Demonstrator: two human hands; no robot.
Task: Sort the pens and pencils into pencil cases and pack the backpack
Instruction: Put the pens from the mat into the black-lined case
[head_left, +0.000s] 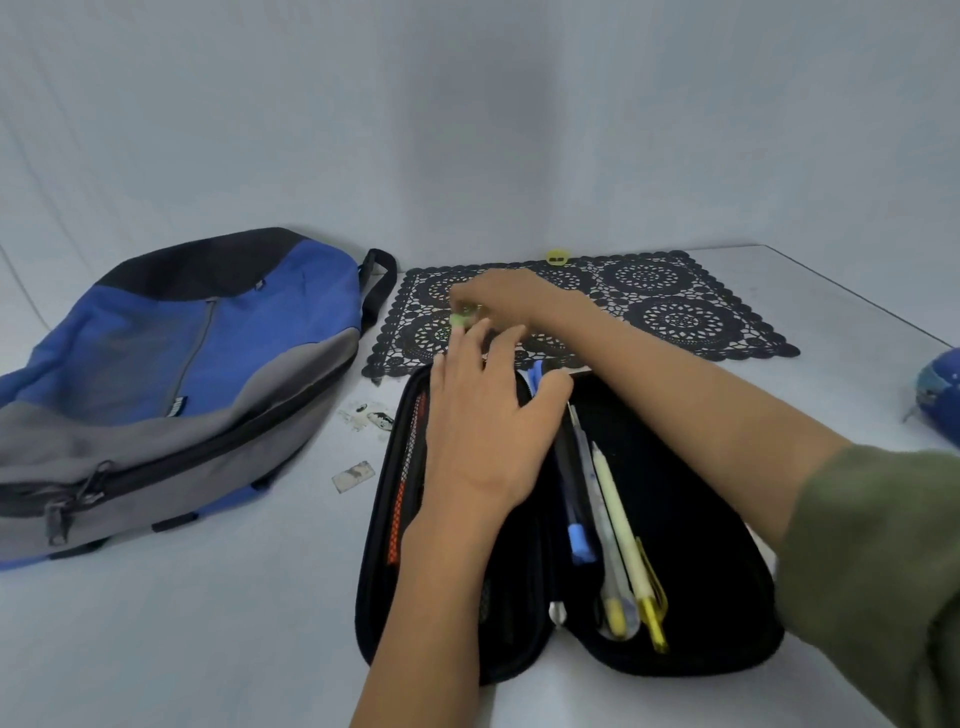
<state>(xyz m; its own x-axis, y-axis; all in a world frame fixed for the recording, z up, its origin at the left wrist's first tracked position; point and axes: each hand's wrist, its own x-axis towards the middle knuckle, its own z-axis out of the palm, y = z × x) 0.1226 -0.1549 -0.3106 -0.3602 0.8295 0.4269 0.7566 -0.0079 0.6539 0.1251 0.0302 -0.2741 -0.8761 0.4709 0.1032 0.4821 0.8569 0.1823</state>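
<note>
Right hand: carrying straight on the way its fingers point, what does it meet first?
Probably the backpack, near its black strap, past the left edge of the lace mat; depth is unclear.

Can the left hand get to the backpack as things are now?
Probably yes. The left hand lies open over the pencil case, holding nothing, and only table with small scraps lies between it and the backpack at its left.

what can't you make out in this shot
Head view:
small green thing: motion-blurred, partly covered in the right hand grip.
pencil case, left half: mostly hidden under the left hand.
blue object: cut off by the right edge.
yellow item behind the black mat: too small.
</note>
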